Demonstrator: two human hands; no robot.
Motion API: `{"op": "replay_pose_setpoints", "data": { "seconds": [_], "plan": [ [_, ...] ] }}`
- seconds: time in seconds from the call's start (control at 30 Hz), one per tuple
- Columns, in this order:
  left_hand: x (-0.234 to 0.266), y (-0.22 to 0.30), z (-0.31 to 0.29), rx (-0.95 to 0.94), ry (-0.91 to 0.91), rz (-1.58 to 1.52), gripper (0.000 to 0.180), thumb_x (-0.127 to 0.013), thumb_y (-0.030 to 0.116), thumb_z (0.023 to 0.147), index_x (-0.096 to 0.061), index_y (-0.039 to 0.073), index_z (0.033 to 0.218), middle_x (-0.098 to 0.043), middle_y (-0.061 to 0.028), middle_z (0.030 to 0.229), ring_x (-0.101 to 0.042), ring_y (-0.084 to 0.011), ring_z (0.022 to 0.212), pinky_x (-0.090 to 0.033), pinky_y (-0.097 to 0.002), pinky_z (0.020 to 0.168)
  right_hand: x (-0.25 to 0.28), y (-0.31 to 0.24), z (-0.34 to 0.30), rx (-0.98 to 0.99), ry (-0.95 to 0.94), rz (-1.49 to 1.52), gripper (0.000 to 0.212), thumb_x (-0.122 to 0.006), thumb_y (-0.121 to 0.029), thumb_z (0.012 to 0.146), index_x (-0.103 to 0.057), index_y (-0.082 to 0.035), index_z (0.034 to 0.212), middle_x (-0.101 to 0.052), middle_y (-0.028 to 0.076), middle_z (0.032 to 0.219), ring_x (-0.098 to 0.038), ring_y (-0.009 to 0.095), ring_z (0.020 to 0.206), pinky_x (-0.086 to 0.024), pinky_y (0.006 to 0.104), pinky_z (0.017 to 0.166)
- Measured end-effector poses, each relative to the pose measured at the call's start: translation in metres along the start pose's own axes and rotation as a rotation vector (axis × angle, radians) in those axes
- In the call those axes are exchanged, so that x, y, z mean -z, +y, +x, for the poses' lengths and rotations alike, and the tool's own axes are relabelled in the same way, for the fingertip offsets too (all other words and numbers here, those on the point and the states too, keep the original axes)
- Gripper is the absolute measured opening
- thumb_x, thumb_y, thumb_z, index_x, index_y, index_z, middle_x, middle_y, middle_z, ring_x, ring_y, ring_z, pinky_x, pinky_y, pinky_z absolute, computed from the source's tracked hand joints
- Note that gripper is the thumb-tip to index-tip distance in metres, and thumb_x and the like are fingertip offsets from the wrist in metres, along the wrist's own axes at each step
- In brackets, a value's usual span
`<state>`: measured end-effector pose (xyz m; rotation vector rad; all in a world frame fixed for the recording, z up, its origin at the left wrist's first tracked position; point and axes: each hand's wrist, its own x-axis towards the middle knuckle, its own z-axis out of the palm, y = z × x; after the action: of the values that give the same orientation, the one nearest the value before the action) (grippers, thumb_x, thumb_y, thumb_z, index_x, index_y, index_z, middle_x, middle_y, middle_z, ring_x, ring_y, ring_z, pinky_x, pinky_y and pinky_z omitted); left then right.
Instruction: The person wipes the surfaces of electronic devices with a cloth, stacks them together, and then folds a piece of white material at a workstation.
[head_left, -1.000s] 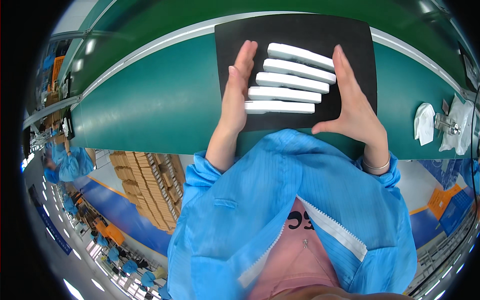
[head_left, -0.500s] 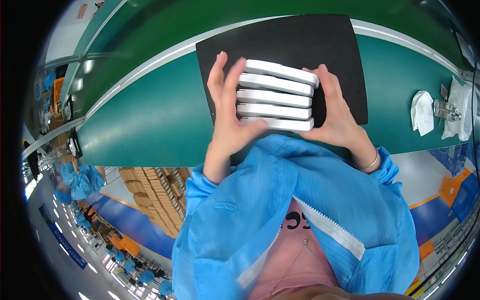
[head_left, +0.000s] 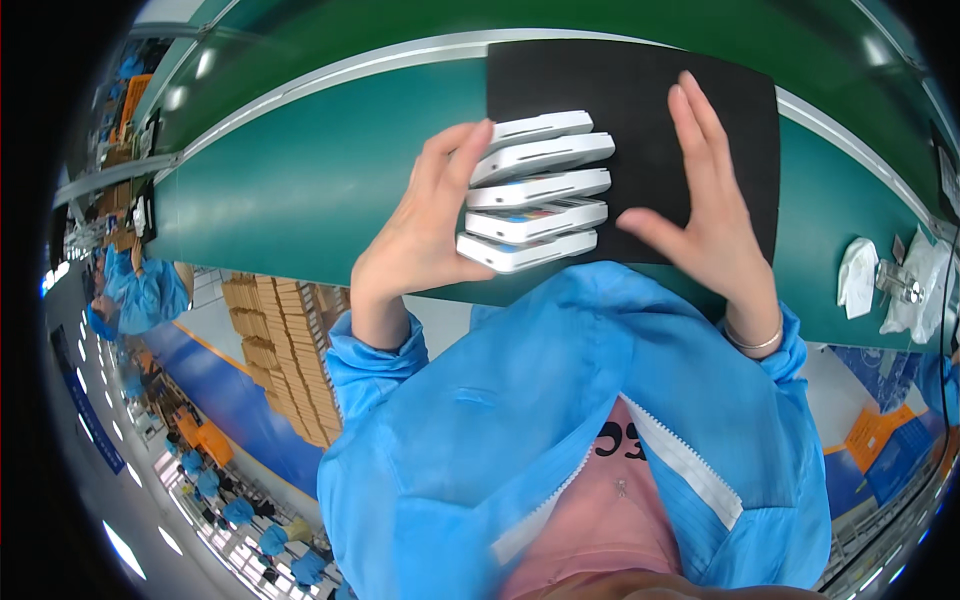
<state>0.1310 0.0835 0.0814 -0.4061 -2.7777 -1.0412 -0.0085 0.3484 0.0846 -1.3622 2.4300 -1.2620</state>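
In the head view, the left hand (head_left: 415, 235) now has the group of five white cases (head_left: 540, 188) to itself. Half a second ago both hands bracketed them; since then the right hand (head_left: 715, 225) has come away. The left grips the cases at their left ends, thumb against the nearest one and fingertips by the farthest. How firmly each is pinched is hard to tell, since the palm hides those ends.

From that grip the cases reach out rightward, their free ends now tipped toward the far side and their spacing uneven. The right hand stands opposite, well apart from them, spread and holding nothing. The black mat (head_left: 640, 110) lies under and beyond the cases, the green table (head_left: 300, 170) left of the grip. For the work, this probably leaves alignment and support to one hand.
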Motion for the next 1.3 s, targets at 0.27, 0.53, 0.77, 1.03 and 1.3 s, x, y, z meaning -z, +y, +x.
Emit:
{"op": "replay_pose_setpoints", "data": {
  "seconds": [0.27, 0.53, 0.77, 1.03, 1.3],
  "plan": [
    [-0.037, -0.015, -0.05, 0.426, 0.194, -0.151, 0.115, -0.084, 0.02, 0.062, -0.014, 0.011, 0.153, -0.026, -0.0228, 0.14, -0.037, -0.0417, 0.129, -0.038, -0.0468, 0.106, -0.024, 0.03, -0.052, -0.105, -0.144, -0.608, 0.072, -0.062, -0.039, 0.088, -0.037, -0.005, 0.146, -0.028, 0.022, 0.152, -0.024, 0.039, 0.143, -0.019, 0.0493, 0.116],
    [-0.082, 0.026, -0.013, 0.574, 0.448, 0.013, 0.118, -0.087, 0.023, 0.061, -0.013, 0.011, 0.152, -0.026, -0.0209, 0.135, -0.039, -0.0373, 0.124, -0.041, -0.0464, 0.102, -0.031, 0.029, -0.056, -0.097, -0.122, -0.633, 0.079, -0.063, -0.044, 0.087, -0.033, -0.002, 0.147, -0.026, 0.026, 0.152, -0.023, 0.04, 0.143, -0.017, 0.0518, 0.116],
    [-0.106, 0.052, 0.012, 0.206, 0.327, 0.195, 0.124, -0.092, 0.034, 0.055, -0.019, 0.006, 0.151, -0.035, -0.0225, 0.13, -0.04, -0.0398, 0.116, -0.043, -0.0449, 0.094, -0.038, 0.027, -0.055, 0.041, 0.116, -0.05, 0.126, -0.078, -0.064, 0.06, -0.017, -0.003, 0.152, -0.011, 0.031, 0.155, -0.024, 0.048, 0.14, -0.027, 0.0548, 0.111],
    [-0.064, 0.028, 0.034, 0.276, 0.211, 0.177, 0.124, -0.092, 0.02, 0.057, -0.015, 0.011, 0.153, -0.029, -0.0203, 0.141, -0.036, -0.0372, 0.131, -0.037, -0.0445, 0.108, -0.011, 0.033, -0.059, -0.093, -0.018, -0.174, 0.127, -0.088, -0.044, 0.054, -0.018, -0.002, 0.15, -0.021, 0.025, 0.152, -0.03, 0.043, 0.138, -0.035, 0.0475, 0.11],
    [-0.043, -0.008, 0.049, 0.162, -0.144, 0.153, 0.136, -0.092, 0.036, 0.049, -0.009, 0.01, 0.154, -0.023, -0.0214, 0.153, -0.025, -0.0377, 0.142, -0.013, -0.055, 0.116, 0.025, 0.038, -0.063, -0.163, -0.043, -0.373, 0.118, -0.089, -0.031, 0.056, -0.022, -0.002, 0.149, -0.034, 0.024, 0.145, -0.036, 0.041, 0.133, -0.027, 0.0467, 0.116]
  ]
}}
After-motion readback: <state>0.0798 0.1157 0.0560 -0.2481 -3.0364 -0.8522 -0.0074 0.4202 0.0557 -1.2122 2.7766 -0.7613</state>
